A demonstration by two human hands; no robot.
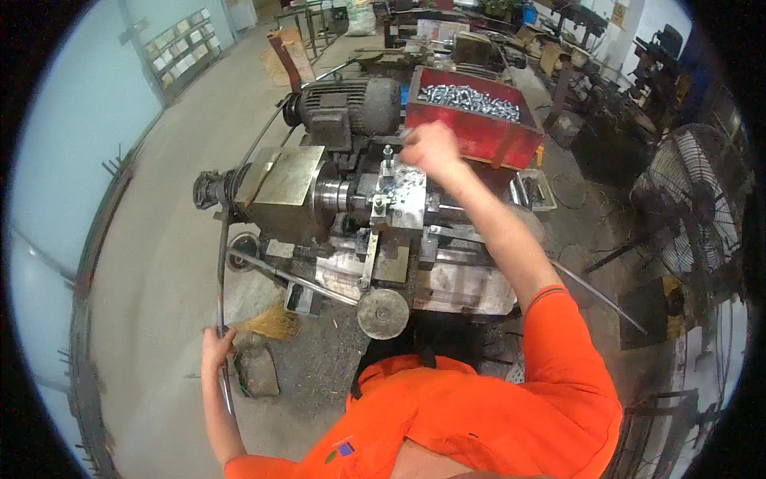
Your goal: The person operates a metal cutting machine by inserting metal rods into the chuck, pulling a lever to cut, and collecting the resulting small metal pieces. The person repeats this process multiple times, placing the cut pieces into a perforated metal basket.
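Observation:
A small metal lathe [283,188] stands before me, with a round chuck [325,191] on its spindle and a tool block [408,199] to the right of that. My left hand [215,349] is wrapped round a long metal lever [221,279], which runs down from the lathe's left end. Over the back of the tool block, close to the front wall of a red box [479,132], I hold my right hand [433,149] with its fingers curled together. Whatever those fingers hold, if anything, is hidden. Several small shiny metal parts [471,102] fill the box.
Behind the lathe sits an electric motor [351,104]. A steel bar [295,279] and a round disc [383,313] jut toward me. Standing at the right is a large fan [678,199]. A broom head [275,322] and a dustpan [257,371] lie on the floor at left.

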